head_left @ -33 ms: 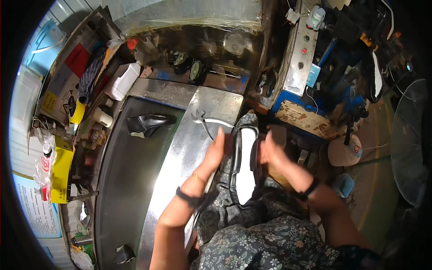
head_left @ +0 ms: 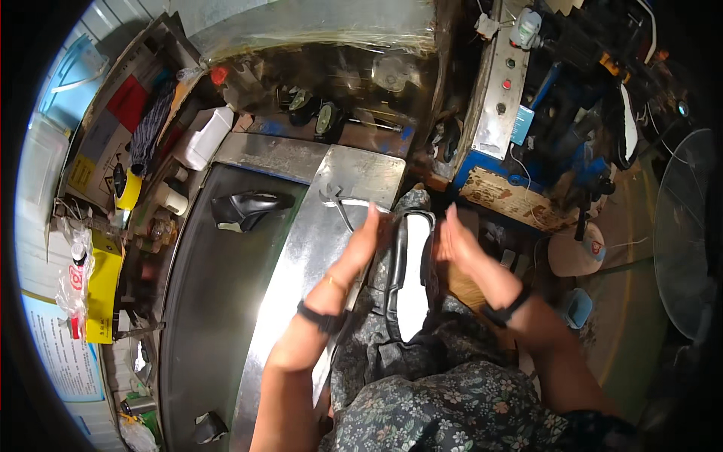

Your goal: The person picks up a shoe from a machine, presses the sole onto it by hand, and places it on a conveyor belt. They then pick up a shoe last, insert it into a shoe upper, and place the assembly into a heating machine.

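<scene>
A black shoe upper (head_left: 393, 290) with a white insole board (head_left: 416, 279) on its underside lies bottom up on my lap, its long axis pointing away from me. My left hand (head_left: 364, 235) is at its left side, thumb up and apart from the fingers. Across from it, my right hand (head_left: 456, 242) is at the right side, thumb also raised. Both palms face the shoe; the fingers are partly hidden and blurred, and contact with the shoe is unclear. Pincers (head_left: 343, 200) with pale handles lie on the metal plate (head_left: 369, 167) just beyond my left hand.
To the left, another black shoe upper (head_left: 252, 209) lies on a dark belt (head_left: 226, 301). A white jug (head_left: 205, 137) and a yellow box (head_left: 102, 286) stand beyond it. At the right are a machine panel (head_left: 497, 105) with buttons, a pale round seat (head_left: 576, 250) and a fan guard (head_left: 689, 233).
My right hand and wrist have shifted slightly, and the shoe has moved a little to the right. The view has also shifted slightly.
</scene>
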A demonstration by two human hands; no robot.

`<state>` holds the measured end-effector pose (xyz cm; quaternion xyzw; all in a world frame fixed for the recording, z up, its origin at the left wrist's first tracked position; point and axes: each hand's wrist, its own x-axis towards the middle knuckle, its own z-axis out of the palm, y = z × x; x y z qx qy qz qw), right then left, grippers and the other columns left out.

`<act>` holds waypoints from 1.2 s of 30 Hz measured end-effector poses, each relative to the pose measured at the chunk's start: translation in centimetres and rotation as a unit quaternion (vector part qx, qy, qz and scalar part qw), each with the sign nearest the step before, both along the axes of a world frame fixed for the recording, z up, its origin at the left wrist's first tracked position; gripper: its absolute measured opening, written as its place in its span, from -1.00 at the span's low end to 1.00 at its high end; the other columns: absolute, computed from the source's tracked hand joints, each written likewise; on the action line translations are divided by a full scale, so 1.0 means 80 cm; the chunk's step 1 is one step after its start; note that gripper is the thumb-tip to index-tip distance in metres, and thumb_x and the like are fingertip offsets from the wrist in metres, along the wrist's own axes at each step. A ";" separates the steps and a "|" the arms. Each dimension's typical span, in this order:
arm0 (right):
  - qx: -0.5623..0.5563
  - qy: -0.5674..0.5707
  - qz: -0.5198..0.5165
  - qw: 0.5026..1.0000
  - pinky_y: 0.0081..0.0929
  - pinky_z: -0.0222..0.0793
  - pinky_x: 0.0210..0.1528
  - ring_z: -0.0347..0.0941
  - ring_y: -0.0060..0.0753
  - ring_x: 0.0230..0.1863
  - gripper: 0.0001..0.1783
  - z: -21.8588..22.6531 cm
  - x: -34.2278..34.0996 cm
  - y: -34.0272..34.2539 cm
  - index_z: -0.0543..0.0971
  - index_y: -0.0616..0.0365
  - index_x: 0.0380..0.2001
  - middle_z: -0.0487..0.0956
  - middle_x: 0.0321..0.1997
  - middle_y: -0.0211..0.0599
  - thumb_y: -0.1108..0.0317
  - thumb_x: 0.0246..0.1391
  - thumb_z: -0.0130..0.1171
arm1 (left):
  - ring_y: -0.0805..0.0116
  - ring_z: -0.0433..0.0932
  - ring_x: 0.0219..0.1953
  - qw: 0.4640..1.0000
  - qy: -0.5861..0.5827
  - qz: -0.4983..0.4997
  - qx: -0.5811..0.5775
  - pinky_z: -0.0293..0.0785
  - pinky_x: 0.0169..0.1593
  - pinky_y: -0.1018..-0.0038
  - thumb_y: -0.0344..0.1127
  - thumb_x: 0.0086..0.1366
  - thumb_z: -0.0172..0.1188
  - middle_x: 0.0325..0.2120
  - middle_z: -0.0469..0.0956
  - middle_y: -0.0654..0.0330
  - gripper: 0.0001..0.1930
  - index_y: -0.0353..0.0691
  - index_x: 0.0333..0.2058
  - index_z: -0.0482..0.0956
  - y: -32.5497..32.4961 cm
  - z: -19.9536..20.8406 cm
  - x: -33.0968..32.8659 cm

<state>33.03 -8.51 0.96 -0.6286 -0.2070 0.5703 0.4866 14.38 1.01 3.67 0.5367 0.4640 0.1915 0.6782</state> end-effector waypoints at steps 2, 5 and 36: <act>0.019 -0.082 0.033 0.996 -0.33 0.45 -0.28 0.58 -0.25 -0.34 -0.31 -0.003 0.007 0.046 0.57 0.15 -0.24 0.62 -0.36 -0.27 -0.28 0.29 -0.24 | -0.02 0.53 0.01 0.998 0.010 -0.047 -0.031 0.36 0.13 0.26 0.30 0.42 -0.46 -0.20 0.55 -0.33 -0.13 -0.52 -0.07 0.52 0.020 -0.004 0.033; 0.107 -0.403 0.082 0.905 -0.27 0.42 -0.08 0.57 -0.08 -0.22 -0.44 -0.013 -0.009 0.077 0.56 0.21 -0.21 0.63 -0.26 -0.08 -0.07 0.34 -0.21 | -0.24 0.55 -0.22 0.867 0.327 -0.180 0.330 0.45 -0.10 0.00 0.04 0.45 -0.38 -0.34 0.58 -0.29 -0.34 -0.43 -0.30 0.60 0.028 -0.012 0.067; -0.125 -0.667 -0.278 0.680 -0.03 0.29 0.19 0.24 0.33 0.22 -0.14 0.242 0.451 -0.063 0.34 -0.16 0.24 0.10 0.42 0.01 0.16 -0.25 0.32 | -0.25 0.29 0.21 0.838 0.299 -0.153 0.430 0.32 0.22 0.07 -0.11 0.14 0.31 0.18 0.29 -0.27 -0.31 -0.19 0.23 0.34 -0.159 -0.025 -0.138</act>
